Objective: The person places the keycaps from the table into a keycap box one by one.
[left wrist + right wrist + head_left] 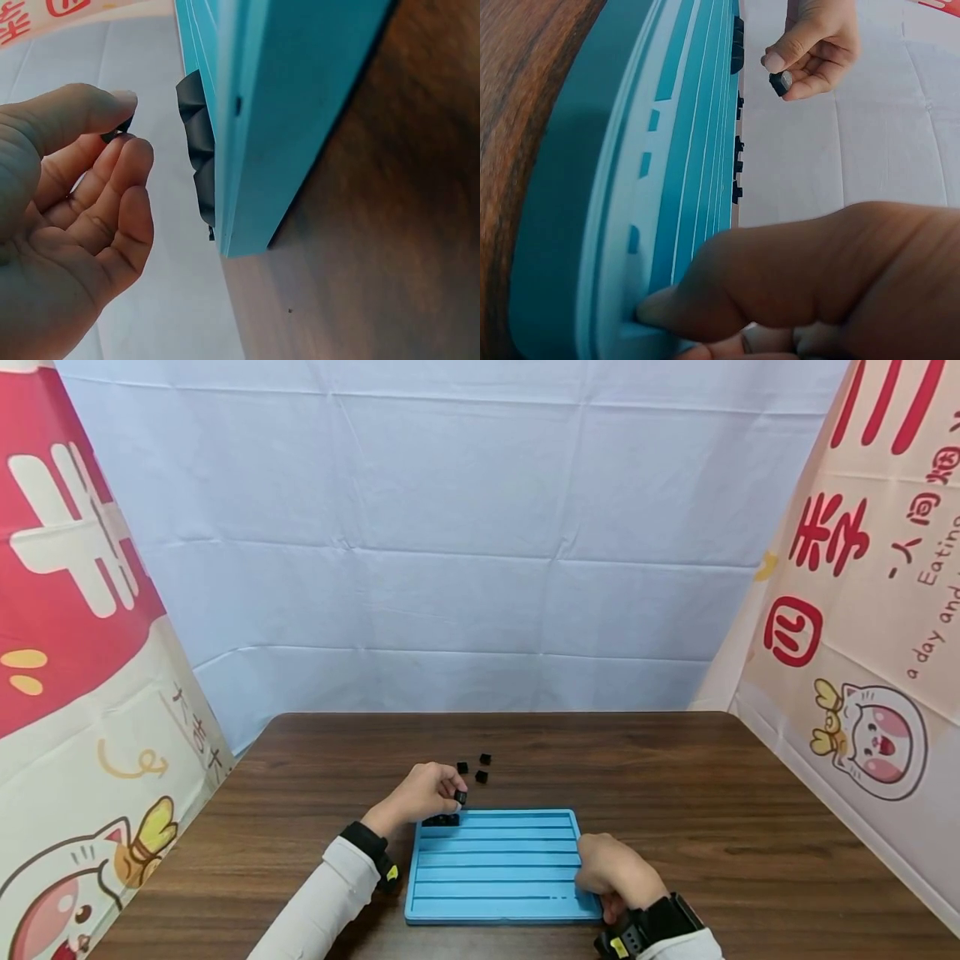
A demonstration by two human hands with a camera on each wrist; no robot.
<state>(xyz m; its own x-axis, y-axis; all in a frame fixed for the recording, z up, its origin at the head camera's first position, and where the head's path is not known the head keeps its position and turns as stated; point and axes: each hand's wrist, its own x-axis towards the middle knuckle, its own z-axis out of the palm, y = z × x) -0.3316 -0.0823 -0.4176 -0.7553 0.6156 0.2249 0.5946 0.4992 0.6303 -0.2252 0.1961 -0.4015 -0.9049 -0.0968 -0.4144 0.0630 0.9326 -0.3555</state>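
Note:
Between thumb and fingertips, my left hand pinches a small black keycap above the far left part of a light-blue grooved tray. The right wrist view shows this keycap held in the air, its greyish face turned outward. A short row of black keycaps sits side by side in the tray's far left corner, just below the left hand. At the tray's right edge, my right hand grips the rim, thumb on the inner side and fingers partly hidden outside it.
Several loose black keycaps lie on the brown wooden table beyond the tray. A pale blue cloth hangs behind the table, with printed cloths at both sides.

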